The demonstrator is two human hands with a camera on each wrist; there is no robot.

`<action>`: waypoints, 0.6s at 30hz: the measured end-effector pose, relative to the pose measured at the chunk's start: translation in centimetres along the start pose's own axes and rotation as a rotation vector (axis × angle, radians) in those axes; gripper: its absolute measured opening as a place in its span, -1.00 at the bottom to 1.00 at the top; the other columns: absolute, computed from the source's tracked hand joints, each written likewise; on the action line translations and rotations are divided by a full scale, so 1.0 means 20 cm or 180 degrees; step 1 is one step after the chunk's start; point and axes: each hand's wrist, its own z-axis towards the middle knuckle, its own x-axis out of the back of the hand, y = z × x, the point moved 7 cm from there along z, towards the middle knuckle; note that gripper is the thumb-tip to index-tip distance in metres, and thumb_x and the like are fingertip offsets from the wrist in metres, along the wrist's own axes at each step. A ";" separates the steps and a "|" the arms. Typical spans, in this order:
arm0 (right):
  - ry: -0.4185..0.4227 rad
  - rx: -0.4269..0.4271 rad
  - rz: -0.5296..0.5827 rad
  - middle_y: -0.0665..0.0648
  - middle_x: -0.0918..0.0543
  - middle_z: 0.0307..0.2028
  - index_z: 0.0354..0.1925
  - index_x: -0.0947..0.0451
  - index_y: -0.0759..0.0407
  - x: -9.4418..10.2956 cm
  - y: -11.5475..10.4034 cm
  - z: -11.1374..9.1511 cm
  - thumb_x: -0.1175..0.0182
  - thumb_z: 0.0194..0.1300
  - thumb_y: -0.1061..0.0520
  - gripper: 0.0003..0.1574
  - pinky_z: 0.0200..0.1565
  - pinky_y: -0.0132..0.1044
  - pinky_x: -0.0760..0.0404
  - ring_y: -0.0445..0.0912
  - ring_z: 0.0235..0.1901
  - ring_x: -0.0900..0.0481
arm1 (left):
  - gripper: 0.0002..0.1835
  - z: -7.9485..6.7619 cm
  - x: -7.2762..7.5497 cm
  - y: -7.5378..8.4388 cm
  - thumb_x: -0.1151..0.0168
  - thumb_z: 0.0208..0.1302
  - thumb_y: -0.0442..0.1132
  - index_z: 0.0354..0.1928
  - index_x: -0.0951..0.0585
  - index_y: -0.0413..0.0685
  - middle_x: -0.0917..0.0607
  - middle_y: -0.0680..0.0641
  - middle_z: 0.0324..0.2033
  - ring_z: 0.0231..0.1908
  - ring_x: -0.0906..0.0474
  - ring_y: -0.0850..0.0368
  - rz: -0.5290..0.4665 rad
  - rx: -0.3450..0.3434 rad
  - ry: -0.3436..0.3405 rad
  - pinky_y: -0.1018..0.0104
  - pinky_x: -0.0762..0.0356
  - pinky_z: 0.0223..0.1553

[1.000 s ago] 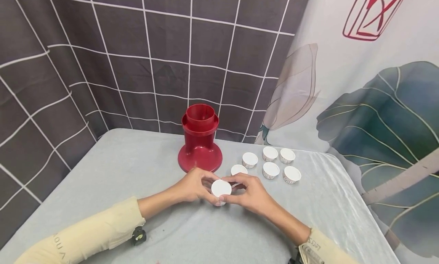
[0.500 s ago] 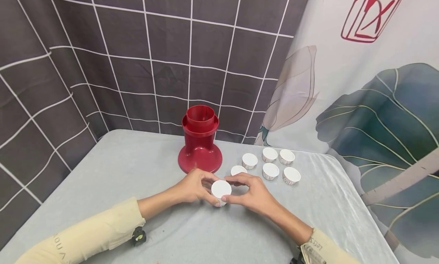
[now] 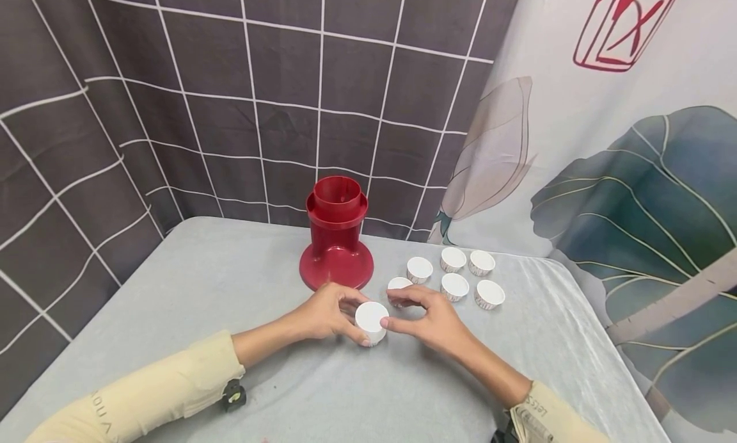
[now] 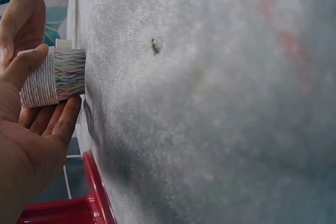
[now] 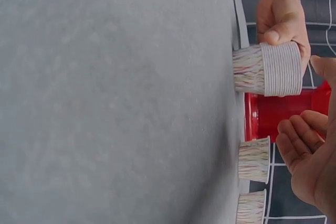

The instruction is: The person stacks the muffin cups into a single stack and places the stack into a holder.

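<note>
thumb and fingertips of the left hand (image 3: 331, 315) grip a stack of paper cups (image 3: 371, 318) from its side; stack stands upright, mouth up, its base on the pale grey cloth (image 3: 230, 283), between the two hands; left wrist view gives many nested rims in close rings, with wavy coloured lines on the wall below them; right hand (image 3: 434, 321) is at the opposite side of the stack, released, fingers gently bent and holding nothing; its thumb tip overlaps the stack's rim in head view, but a narrow gap shows between them in right wrist view; its fingers reach across the nearest cup (image 3: 399, 281) and partly hide it; the other five cups (image 3: 455, 284) are farther out on the person's right, upright, in a loose group, just beside one another; red stand (image 3: 336, 264) is upright beyond the left hand, round base on the cloth, round hollow at top; cream sleeves (image 3: 144, 385) cover both forearms short of the wrists, dark lettering on each; black device (image 3: 233, 395) sits at the left cuff; behind, dark backdrop (image 3: 276, 59) with white grid lines; to the right, pale curtain (image 3: 553, 33) with large leaf print and red mark (image 3: 627, 27).
</note>
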 end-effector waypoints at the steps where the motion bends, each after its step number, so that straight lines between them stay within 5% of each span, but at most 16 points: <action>1: 0.0012 -0.0006 -0.0002 0.12 -0.89 0.16 0.28 -0.81 0.16 0.00 0.00 0.00 -0.70 0.26 -0.05 -0.31 0.30 -0.13 -0.80 0.04 0.14 -0.88 | -0.48 0.00 0.00 0.00 -0.82 0.04 -0.34 0.10 -0.86 -0.11 -0.92 -0.04 -0.09 -0.07 -0.92 0.09 0.0009 0.0003 0.0003 0.26 -0.88 0.07; 8: 0.0141 0.0004 -0.0018 0.10 -0.90 0.10 0.24 -0.83 0.13 0.04 0.01 0.01 -0.69 0.27 -0.04 -0.37 0.24 0.01 -0.83 0.06 0.09 -0.87 | -0.48 0.00 0.01 -0.01 -0.82 0.04 -0.32 0.09 -0.85 -0.11 -0.92 -0.03 -0.09 -0.07 -0.90 0.10 0.0057 0.0036 -0.0001 0.26 -0.88 0.09; 18: 0.0340 -0.0081 -0.0139 0.05 -0.90 0.14 0.23 -0.84 0.06 0.09 0.05 0.02 -0.69 0.28 -0.08 -0.39 0.22 -0.12 -0.82 0.02 0.10 -0.85 | -0.49 0.00 0.00 0.00 -0.81 0.03 -0.36 0.08 -0.84 -0.19 -0.92 -0.08 -0.10 -0.08 -0.90 0.11 -0.0025 -0.0032 -0.0020 0.29 -0.87 0.08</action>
